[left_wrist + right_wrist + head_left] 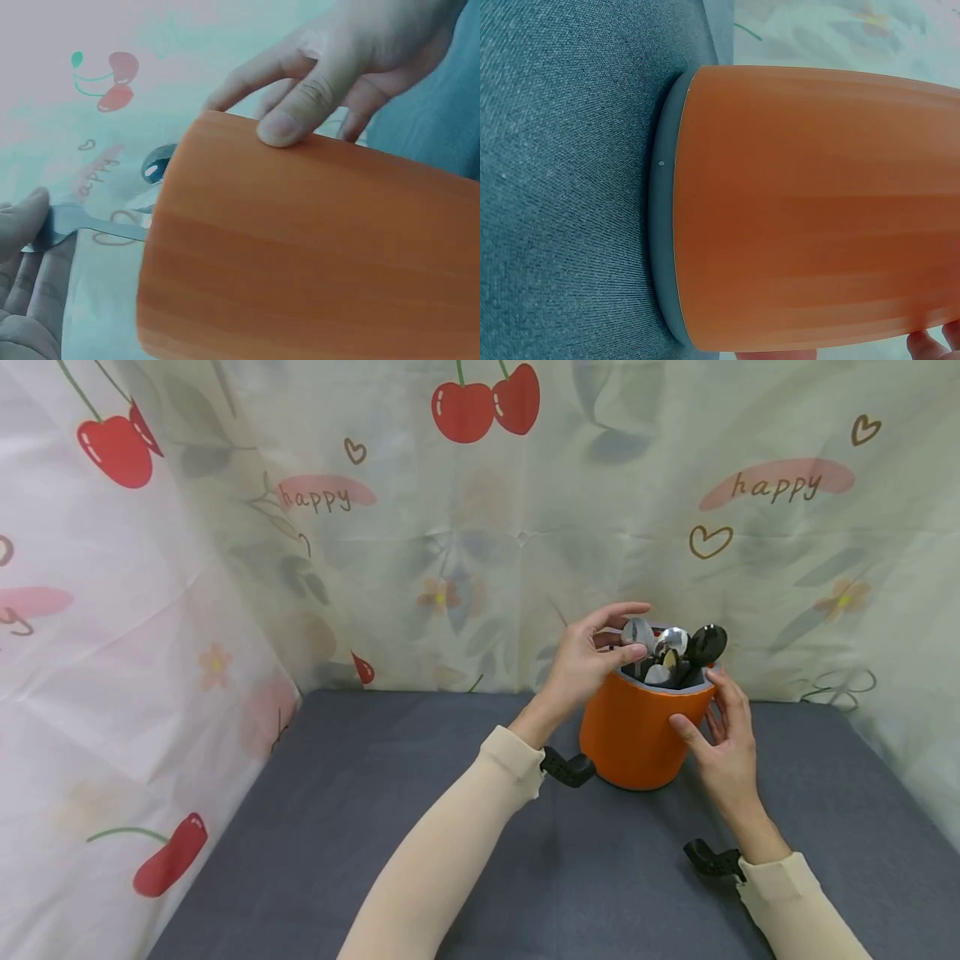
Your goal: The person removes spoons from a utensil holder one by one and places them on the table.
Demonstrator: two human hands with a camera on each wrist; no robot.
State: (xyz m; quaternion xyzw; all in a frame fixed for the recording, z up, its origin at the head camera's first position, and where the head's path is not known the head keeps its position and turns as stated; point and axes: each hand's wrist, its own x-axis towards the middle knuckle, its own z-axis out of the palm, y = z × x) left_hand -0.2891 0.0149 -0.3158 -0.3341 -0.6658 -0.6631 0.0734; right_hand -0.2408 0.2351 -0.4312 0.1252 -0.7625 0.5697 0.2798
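An orange container (641, 735) with a grey inner rim stands upright on the dark table, holding several spoons and other utensils. At its mouth my left hand (588, 656) pinches the bowl of a metal spoon (639, 633) between thumb and fingers. In the left wrist view the spoon's neck (112, 228) runs from the thumb into the container, where the rest is hidden. My right hand (723, 739) grips the container's right side near the rim, thumb on the front and fingers behind. A shiny black spoon (707, 645) and a silver spoon (672, 642) stick up beside the held one.
A dark grey cloth covers the table (420, 793). Behind it and to the left hangs a pale curtain (480, 568) printed with cherries and "happy". Black wrist mounts (567, 767) sit at both cream cuffs.
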